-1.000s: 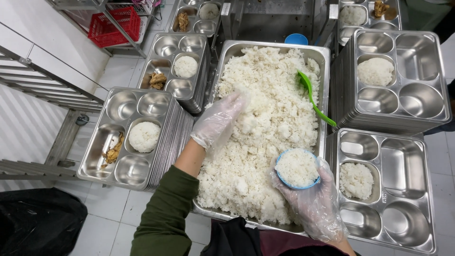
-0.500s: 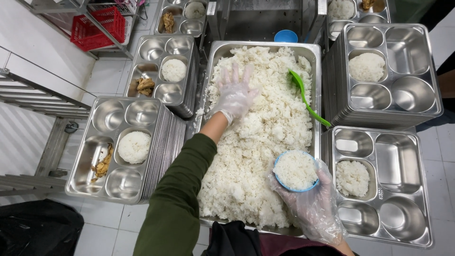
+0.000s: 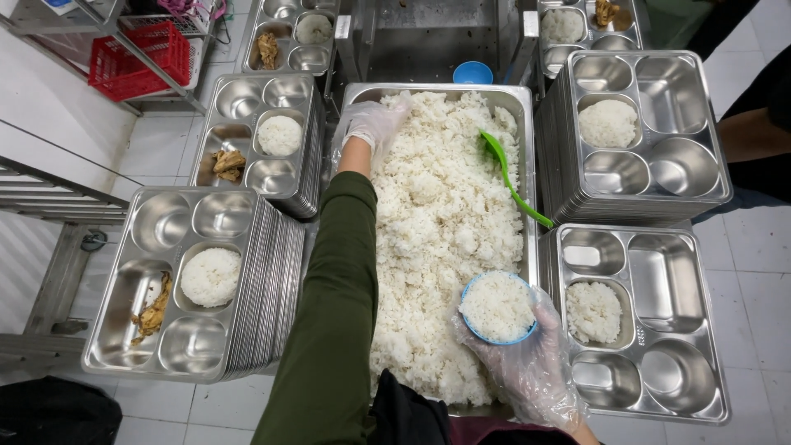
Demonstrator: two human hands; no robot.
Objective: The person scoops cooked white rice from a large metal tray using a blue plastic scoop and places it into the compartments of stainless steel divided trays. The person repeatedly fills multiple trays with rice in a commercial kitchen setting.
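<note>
The right hand (image 3: 531,363), low in the frame, grips a blue bowl (image 3: 498,307) upright, keeping its rice level. The left hand (image 3: 375,124), fingers spread, presses the rice (image 3: 445,214) at the pan's (image 3: 527,132) top-left corner.

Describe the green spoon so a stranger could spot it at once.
Start at the big steel pan of white rice in the middle, ringed by stacks of compartment trays. On the rice near the pan's right wall lies the green spoon, bowl toward the far end, handle over the rim. It is the only green thing there; the bowl in the right hand is blue.

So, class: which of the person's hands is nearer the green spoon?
Left. The left hand lies on the rice across from the green spoon; the right hand, holding the blue bowl, is farther below.
</note>
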